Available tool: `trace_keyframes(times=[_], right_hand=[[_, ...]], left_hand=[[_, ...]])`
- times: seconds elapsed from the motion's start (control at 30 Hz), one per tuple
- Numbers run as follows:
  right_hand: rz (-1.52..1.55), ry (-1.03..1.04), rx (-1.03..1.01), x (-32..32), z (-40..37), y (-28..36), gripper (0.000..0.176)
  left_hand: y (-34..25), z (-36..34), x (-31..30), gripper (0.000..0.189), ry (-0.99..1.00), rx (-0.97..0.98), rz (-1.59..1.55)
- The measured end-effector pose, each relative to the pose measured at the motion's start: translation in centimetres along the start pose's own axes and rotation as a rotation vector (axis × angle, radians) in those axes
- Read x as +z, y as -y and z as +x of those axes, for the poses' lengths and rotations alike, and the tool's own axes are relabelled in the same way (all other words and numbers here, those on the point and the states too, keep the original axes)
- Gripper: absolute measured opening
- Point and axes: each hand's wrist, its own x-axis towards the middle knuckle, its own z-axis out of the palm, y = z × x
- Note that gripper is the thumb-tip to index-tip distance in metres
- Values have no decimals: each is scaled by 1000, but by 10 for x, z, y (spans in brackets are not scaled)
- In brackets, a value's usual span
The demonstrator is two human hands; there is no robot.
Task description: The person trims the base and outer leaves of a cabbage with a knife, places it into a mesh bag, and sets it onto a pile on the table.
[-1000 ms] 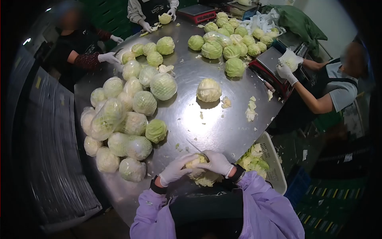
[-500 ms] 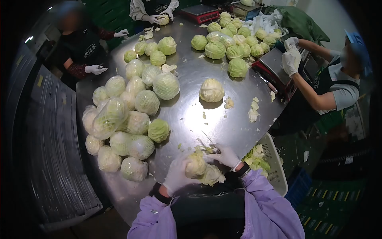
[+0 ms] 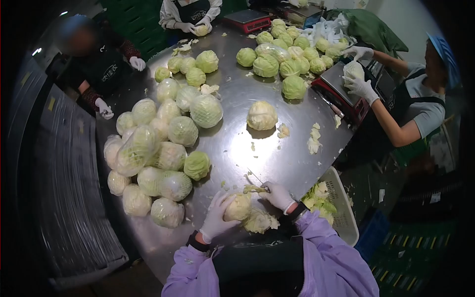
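Note:
My left hand (image 3: 216, 219), in a white glove, grips a pale trimmed cabbage (image 3: 238, 206) at the near edge of the steel table (image 3: 232, 143). My right hand (image 3: 278, 195), also gloved, holds a knife (image 3: 255, 176) whose blade points away over the table. A cut leaf (image 3: 253, 188) lies by the blade, just above the cabbage. A heap of loose outer leaves (image 3: 260, 221) sits under and beside the cabbage, against my purple sleeves.
Wrapped cabbages (image 3: 158, 148) pile up on the table's left; a lone cabbage (image 3: 261, 115) sits mid-table, green ones (image 3: 287, 57) at the far right. A white basket of leaves (image 3: 326, 200) hangs right of me. Three other people work around the table; one holds a cabbage on a scale (image 3: 341, 84).
My left hand turned the cabbage and shifted it slightly up and left. My right hand drew the knife out to the right, and a leaf came away. The person at the scale set a cabbage on it.

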Motion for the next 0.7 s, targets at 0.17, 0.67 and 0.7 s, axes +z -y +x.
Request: trace_keyframes(times=[0.17, 0.67, 0.7], right_hand=[[384, 170, -114, -30, -14, 81, 48], [65, 59, -117, -50, -29, 31, 34], [145, 58, -77, -54, -30, 40, 40]], left_hand=[[7, -3, 9, 80, 23, -2, 20], [2, 4, 8, 83, -42, 8, 27], [1, 5, 6, 83, -29, 12, 26]])
